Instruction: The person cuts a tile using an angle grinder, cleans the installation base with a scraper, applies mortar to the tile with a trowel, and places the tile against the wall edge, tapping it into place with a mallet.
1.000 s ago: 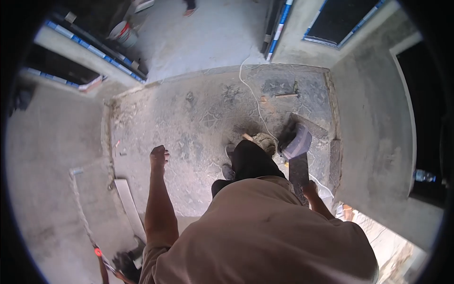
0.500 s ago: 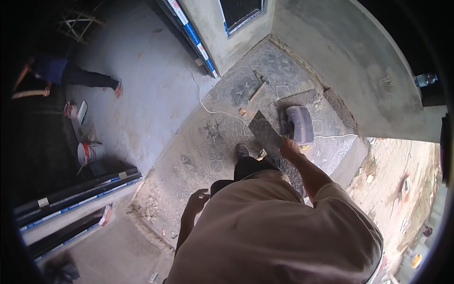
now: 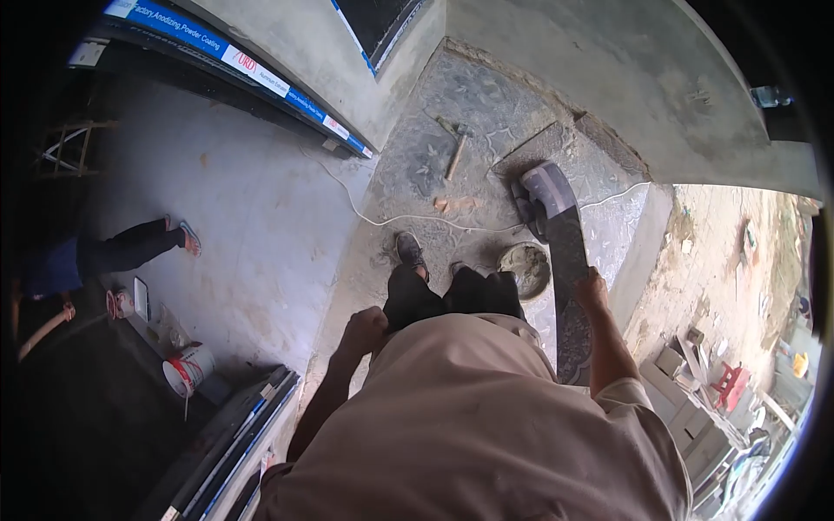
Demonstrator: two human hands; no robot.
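Note:
My right hand (image 3: 592, 292) is closed on the edge of a long dark board (image 3: 572, 304), held upright beside my right leg. The board's upper end overlaps a grey and purple padded object (image 3: 549, 189) on the floor. My left hand (image 3: 365, 330) is at my left hip with its fingers curled; nothing shows in it. A round bucket of wet mortar (image 3: 526, 267) stands between my legs and the board. Farther forward, a hammer (image 3: 456, 154) lies on the patterned floor (image 3: 408, 187), with brick-coloured pieces (image 3: 456, 204) nearer my shoes.
A white cable (image 3: 408, 220) crosses the floor. At the left are another person's legs (image 3: 135, 245), a white bucket (image 3: 189, 369) and blue-taped frames (image 3: 252, 74). A grey wall (image 3: 608, 69) bounds the front right. Wood scraps and a red object (image 3: 731, 385) lie outside at the right.
My view has turned and shifted. The board in my right hand has swung from pointing forward left to pointing more straight ahead. The other person's legs now appear lower in view.

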